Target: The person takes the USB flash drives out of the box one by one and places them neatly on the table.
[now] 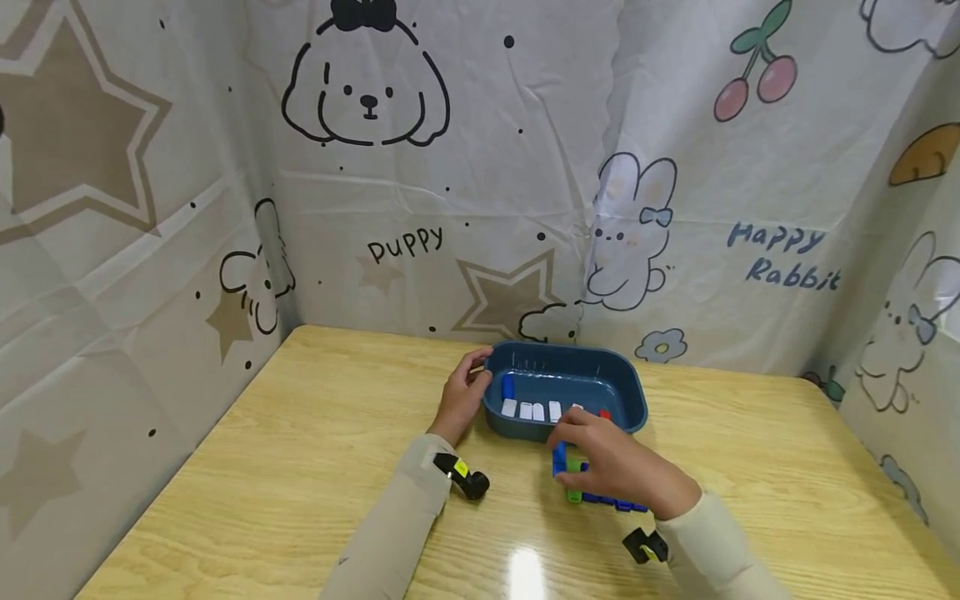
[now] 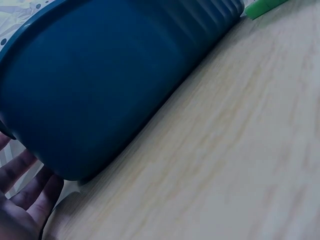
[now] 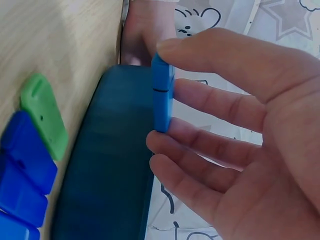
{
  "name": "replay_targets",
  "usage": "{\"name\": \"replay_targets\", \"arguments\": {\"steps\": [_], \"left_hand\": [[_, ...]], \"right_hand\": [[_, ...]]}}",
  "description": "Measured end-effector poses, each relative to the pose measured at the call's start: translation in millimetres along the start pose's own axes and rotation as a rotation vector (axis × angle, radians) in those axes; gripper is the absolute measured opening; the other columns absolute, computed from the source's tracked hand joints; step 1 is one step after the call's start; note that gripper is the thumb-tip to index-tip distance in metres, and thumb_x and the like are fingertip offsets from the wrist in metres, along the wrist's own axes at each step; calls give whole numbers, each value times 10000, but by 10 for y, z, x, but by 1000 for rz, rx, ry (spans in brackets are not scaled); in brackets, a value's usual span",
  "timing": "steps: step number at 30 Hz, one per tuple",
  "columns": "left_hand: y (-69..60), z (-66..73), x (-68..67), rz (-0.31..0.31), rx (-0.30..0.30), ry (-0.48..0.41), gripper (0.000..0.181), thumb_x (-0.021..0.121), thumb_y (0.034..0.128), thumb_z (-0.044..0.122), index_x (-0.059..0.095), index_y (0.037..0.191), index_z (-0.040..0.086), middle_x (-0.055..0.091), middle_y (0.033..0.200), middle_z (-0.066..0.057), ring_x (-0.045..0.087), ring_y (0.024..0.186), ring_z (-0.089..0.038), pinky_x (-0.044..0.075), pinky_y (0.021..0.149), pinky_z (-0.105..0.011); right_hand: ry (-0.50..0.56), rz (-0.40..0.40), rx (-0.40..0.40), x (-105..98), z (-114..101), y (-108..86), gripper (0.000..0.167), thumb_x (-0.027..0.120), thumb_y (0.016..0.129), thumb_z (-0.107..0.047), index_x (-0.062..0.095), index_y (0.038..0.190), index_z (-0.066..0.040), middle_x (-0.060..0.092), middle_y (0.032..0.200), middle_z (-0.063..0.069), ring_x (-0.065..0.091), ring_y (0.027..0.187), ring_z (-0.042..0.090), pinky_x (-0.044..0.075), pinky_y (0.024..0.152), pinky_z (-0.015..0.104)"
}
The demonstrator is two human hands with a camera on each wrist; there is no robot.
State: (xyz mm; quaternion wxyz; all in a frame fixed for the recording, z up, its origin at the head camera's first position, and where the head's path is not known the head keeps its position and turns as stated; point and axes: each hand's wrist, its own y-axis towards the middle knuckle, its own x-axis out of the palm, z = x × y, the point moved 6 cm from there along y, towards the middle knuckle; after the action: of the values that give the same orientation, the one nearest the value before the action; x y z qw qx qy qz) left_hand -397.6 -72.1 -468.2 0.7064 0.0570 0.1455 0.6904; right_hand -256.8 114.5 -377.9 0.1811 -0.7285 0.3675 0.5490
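My right hand point(image 1: 611, 458) pinches a slim blue plastic piece point(image 3: 161, 95) between thumb and fingertips, in front of the tub. A thin dark line crosses the piece. Under that hand, a green piece point(image 3: 45, 115) and several darker blue pieces point(image 3: 30, 155) lie in a row on the table, partly covered in the head view. My left hand point(image 1: 459, 400) rests against the left end of the dark blue tub point(image 1: 517, 429), its fingers touching the wall. Inside the tub are several white pieces point(image 1: 532, 412), a blue piece point(image 1: 508, 387) and a red piece point(image 1: 604, 414).
The wooden table point(image 1: 315, 467) meets a printed cloth point(image 1: 360, 200) behind the tub and along both sides. A black wrist camera point(image 1: 465, 477) sticks out from the left sleeve; another camera point(image 1: 645, 546) sits by the right sleeve.
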Motion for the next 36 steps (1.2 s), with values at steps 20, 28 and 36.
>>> {"name": "replay_targets", "arguments": {"steps": [20, 28, 36], "left_hand": [[-9, 3, 10, 30, -38, 26, 364, 527, 950, 147, 575, 1301, 226, 555, 1318, -42, 555, 1174, -246, 447, 1002, -414], [-20, 16, 4, 31, -56, 25, 368, 524, 950, 159, 568, 1310, 222, 550, 1324, -39, 550, 1185, -244, 440, 1012, -409], [-17, 13, 7, 26, -47, 30, 374, 524, 948, 148, 566, 1316, 204, 545, 1342, -63, 543, 1203, -267, 435, 1016, -427]], "right_hand": [[3, -51, -1, 223, 101, -23, 269, 807, 760, -209, 689, 983, -118, 571, 994, -17, 574, 876, 166, 507, 792, 313], [-3, -85, 32, 302, 155, -10, 284, 822, 747, -221, 697, 982, -121, 575, 992, -30, 567, 903, 162, 503, 823, 320], [-17, -94, 39, 337, 152, -17, 294, 833, 735, -231, 703, 976, -122, 584, 998, -21, 574, 918, 158, 510, 837, 328]]}}
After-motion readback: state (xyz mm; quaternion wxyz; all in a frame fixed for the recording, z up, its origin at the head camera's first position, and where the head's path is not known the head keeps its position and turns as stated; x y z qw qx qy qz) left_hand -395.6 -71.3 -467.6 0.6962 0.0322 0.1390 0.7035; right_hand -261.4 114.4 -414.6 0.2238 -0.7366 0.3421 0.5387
